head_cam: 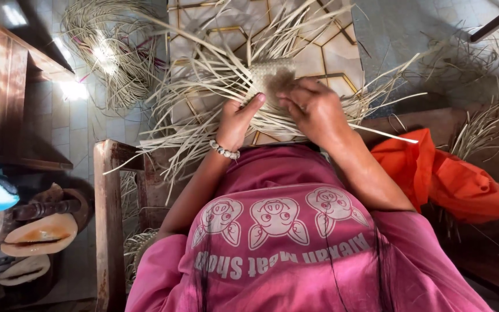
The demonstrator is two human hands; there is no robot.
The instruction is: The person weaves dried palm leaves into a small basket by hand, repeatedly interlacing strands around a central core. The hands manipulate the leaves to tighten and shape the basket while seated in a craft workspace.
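A small woven patch of pale straw [268,70] sits in front of me, with many loose strips [203,86] fanning out to all sides. My left hand [237,120], with a bead bracelet at the wrist, pinches the strips at the patch's lower left, thumb pointing toward the weave. My right hand [313,107] lies over the patch's lower right edge, fingers curled on the strips. Both hands grip the same weaving. I wear a pink printed shirt.
A loose bundle of straw [111,52] lies on the tiled floor at upper left. An orange cloth [451,179] rests on the wooden bench at right with more straw [480,130]. A wooden chair frame [108,219] and sandals [41,231] are at lower left.
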